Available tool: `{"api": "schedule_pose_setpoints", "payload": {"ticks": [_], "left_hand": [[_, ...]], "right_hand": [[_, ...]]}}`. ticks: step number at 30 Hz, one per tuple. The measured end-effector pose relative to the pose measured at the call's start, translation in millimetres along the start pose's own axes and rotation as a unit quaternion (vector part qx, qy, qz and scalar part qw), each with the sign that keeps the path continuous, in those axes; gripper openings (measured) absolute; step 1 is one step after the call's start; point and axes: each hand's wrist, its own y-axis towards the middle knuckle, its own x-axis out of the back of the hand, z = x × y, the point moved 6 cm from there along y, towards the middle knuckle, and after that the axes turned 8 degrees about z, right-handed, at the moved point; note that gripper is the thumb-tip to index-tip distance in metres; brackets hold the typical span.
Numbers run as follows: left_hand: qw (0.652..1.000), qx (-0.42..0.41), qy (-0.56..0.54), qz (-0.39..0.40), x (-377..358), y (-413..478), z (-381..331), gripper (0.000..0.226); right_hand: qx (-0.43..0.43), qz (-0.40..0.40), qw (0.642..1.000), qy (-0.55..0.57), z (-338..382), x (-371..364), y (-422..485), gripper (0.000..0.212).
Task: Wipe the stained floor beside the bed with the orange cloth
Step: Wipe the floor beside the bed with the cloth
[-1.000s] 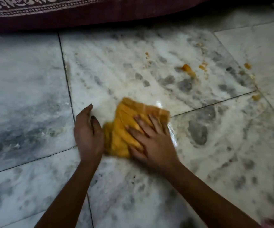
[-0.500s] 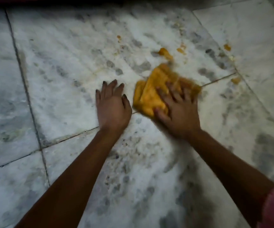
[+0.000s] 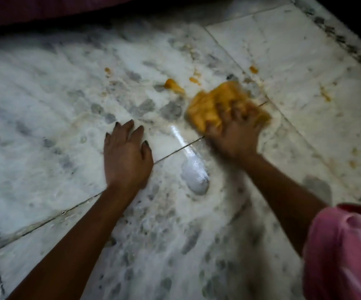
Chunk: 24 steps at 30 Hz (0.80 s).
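Observation:
The orange cloth [image 3: 210,105] lies bunched on the white and grey marble floor [image 3: 56,94]. My right hand [image 3: 233,135] presses down on its near part, fingers spread and gripping it, blurred by motion. Orange stains [image 3: 174,85] sit just left of the cloth, with smaller orange spots [image 3: 253,69] beyond it and more orange smears [image 3: 324,95] on the tile to the right. My left hand [image 3: 126,156] rests flat on the floor, palm down, fingers apart, well left of the cloth. A wet shiny streak [image 3: 193,167] lies between my hands.
The dark red edge of the bed [image 3: 45,9] runs along the top left. A dark speckled border strip [image 3: 348,44] crosses the top right corner. Tile joints [image 3: 175,150] cross the floor. A pink sleeve [image 3: 344,252] fills the lower right.
My right hand has pushed the cloth forward and to the right, up beside the orange stains. My left hand went from resting against the cloth to lying flat on the floor.

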Motion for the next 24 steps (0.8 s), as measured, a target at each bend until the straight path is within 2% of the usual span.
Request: {"api": "schedule_pose_setpoints", "payload": {"ticks": [2, 4, 6, 7, 9, 11, 13, 15, 17, 20, 22, 24], "left_hand": [[1.0, -0.004, -0.006, 0.005, 0, 6, -6, 0.048], [1.0, -0.014, -0.01, 0.013, -1, 12, -9, 0.049], [1.0, -0.021, -0.005, 0.014, -2, 16, -9, 0.049], [1.0, -0.024, 0.001, 0.01, -3, 16, -9, 0.049], [1.0, -0.024, 0.013, 0.004, -7, 13, -9, 0.05], [1.0, -0.02, 0.022, 0.003, -11, 9, -11, 0.051], [1.0, -0.014, 0.023, 0.003, -14, 6, -10, 0.051], [1.0, -0.019, 0.018, -0.004, -12, 6, -10, 0.05], [0.999, -0.029, 0.016, -0.008, -11, 6, -11, 0.048], [0.999, -0.028, 0.017, -0.008, -8, 5, -10, 0.047], [0.999, -0.03, 0.014, -0.005, -7, 5, -12, 0.047], [1.0, -0.025, 0.007, -0.009, -6, 5, -10, 0.047]], "right_hand": [[0.14, -0.046, 0.989, -0.022, 23, -4, -52, 0.067], [0.274, -0.035, 0.96, -0.049, 1, -12, -109, 0.063], [0.35, 0.003, 0.934, -0.066, -61, -11, -143, 0.062], [0.349, 0.014, 0.934, -0.077, -98, -7, -145, 0.062], [0.261, 0.021, 0.961, -0.094, -162, -3, -121, 0.063], [0.097, 0.03, 0.991, -0.082, -188, 2, -67, 0.069], [-0.051, 0.03, 0.998, -0.037, -165, 3, -12, 0.084], [-0.096, 0.03, 0.995, -0.007, -105, 7, 24, 0.082], [-0.027, 0.022, 0.999, 0.017, -28, 8, 25, 0.073], [0.188, -0.017, 0.982, 0.006, 35, 1, -45, 0.067], [0.319, -0.001, 0.947, -0.028, 12, -10, -109, 0.062], [0.418, 0.021, 0.904, -0.081, -51, -12, -151, 0.062]]}}
